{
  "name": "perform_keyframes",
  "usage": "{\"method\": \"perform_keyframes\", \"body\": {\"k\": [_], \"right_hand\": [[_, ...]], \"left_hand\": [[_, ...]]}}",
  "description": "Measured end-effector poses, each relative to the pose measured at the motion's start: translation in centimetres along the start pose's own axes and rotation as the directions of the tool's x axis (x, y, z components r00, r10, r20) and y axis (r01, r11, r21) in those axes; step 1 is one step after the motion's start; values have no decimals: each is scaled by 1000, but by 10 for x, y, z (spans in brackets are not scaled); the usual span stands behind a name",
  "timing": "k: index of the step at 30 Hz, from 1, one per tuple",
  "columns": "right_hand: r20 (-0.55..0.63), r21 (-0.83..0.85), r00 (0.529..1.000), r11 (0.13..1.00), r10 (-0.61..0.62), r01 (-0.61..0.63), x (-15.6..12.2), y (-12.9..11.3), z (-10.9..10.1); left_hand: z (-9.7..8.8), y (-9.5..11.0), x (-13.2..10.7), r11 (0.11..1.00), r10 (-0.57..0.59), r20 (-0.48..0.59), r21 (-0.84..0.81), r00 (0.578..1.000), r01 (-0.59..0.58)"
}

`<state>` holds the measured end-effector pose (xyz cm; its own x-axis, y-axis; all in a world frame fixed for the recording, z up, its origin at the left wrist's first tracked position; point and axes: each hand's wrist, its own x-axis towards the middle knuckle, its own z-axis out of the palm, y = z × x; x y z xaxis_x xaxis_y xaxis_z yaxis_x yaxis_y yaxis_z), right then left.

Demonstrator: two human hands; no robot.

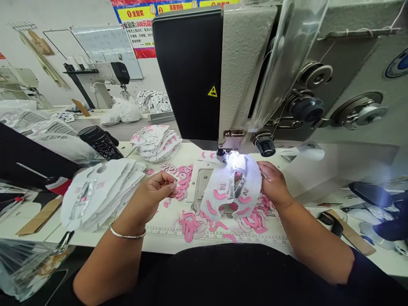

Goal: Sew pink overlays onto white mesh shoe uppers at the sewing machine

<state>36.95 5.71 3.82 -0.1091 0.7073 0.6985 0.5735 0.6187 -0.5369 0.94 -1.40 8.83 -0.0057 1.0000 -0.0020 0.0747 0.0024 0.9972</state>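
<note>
A white mesh shoe upper (213, 180) with silver trim, N marks and pink curved patches lies under the lit needle area of the sewing machine (236, 85). My right hand (274, 182) grips its right edge, thumb and fingers closed on the fabric. To the left of the upper, apart from it, my left hand (157, 191) is closed in a pinch; whatever sits between the fingertips, if anything, is too small to make out. Loose pink curved pieces (190, 225) are scattered around and beneath the upper, with more (183, 180) beyond my left hand.
A stack of white uppers (98, 191) stands at left, another pile (157, 142) behind. A black tumbler (100, 142) is beside bagged pieces. A ruler strip (156, 233) runs along the table's front edge. Dark scissors-like handles (331, 223) lie at right.
</note>
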Motion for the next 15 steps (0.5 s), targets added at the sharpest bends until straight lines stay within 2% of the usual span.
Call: {"method": "perform_keyframes", "body": {"k": [4,6,8,10,11,12,14,15], "right_hand": [[-38,-7,999,1000,2,-2,1,-1,-4],[-103,-13,994,1000,-23,22,2,-9,-12],[-191,-41,975,994,-109,104,1,-27,-22],[-212,-79,942,965,-260,248,-1,-55,-29],[-169,-56,929,945,-328,324,-2,-70,-31],[-106,2,932,937,-347,349,-3,-85,-31],[142,140,948,954,-283,264,-5,-110,-28],[224,179,945,964,-237,199,-5,-119,-25]], "left_hand": [[1,-1,-1,1000,-13,36,-21,999,14],[8,3,-4,1000,28,-3,2,1000,-28],[19,9,-10,984,136,-88,128,987,-124],[36,16,-18,889,327,-100,369,940,-270],[46,19,-21,787,448,-39,492,893,-374],[56,21,-25,646,567,64,585,821,-491],[75,24,-29,352,743,281,608,608,-711],[83,24,-31,245,783,357,575,509,-780]]}}
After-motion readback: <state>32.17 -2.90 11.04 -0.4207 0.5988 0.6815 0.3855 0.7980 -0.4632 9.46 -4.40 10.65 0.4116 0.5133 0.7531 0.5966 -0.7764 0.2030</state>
